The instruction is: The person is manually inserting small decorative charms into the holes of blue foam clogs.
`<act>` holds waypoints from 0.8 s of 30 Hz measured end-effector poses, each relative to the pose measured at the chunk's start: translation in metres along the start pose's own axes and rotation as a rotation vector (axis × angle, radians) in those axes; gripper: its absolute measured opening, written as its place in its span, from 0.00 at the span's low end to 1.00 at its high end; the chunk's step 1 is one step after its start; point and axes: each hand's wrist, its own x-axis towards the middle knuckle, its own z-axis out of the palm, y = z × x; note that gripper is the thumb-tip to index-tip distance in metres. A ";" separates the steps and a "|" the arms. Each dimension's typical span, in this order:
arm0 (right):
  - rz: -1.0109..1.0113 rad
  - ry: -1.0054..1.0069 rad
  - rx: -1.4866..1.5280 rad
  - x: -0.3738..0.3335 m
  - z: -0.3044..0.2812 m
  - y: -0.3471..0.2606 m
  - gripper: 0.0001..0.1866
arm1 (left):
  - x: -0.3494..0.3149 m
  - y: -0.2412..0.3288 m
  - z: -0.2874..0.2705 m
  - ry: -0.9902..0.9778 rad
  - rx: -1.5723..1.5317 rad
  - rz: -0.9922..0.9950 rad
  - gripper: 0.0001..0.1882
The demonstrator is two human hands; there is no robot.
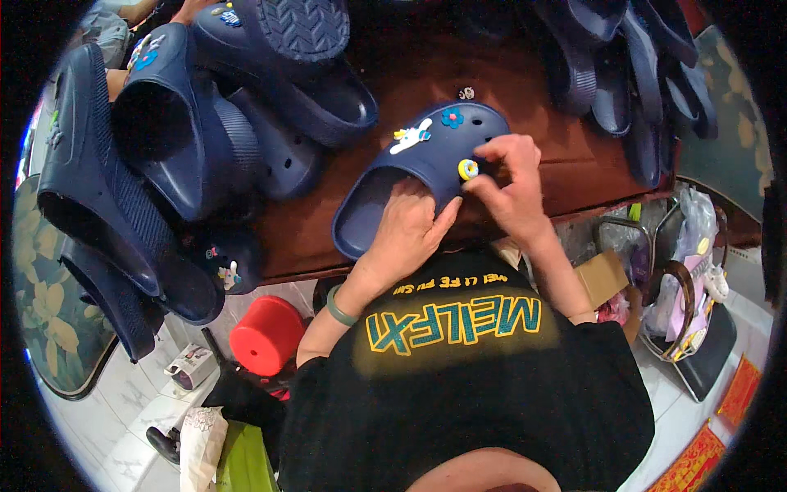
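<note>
A navy blue clog [352,215] lies on the brown-covered table in front of me, its toe pointing away to the right. My left hand [406,225] has its fingers inside the clog's opening, with the thumb along the outer side; the fingertips are hidden. On the clog's upper sit a white character charm [411,136] and a blue flower charm [452,118]. With thumb and forefinger, my right hand [515,182] pinches a round yellow shoe charm [468,169] against the clog's near side. A small pale charm [466,93] rests just beyond the toe.
Navy clogs [168,123] are piled at the left, several with charms, and more clogs [611,74] lie at the far right. Below the brown table cover [574,180] stand a red stool [266,334] and a basket [684,303] of bagged items. Another person's hand [190,11] shows at the far left.
</note>
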 end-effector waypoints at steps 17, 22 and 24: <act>0.361 -0.166 0.372 0.065 0.008 0.104 0.10 | 0.002 0.004 -0.007 -0.120 -0.049 0.017 0.16; 0.456 -0.206 0.551 0.024 -0.034 0.075 0.07 | 0.000 0.000 -0.009 -0.171 -0.037 -0.023 0.16; 0.364 -0.249 0.644 0.013 -0.043 0.073 0.06 | 0.001 0.000 -0.008 -0.199 -0.038 -0.033 0.16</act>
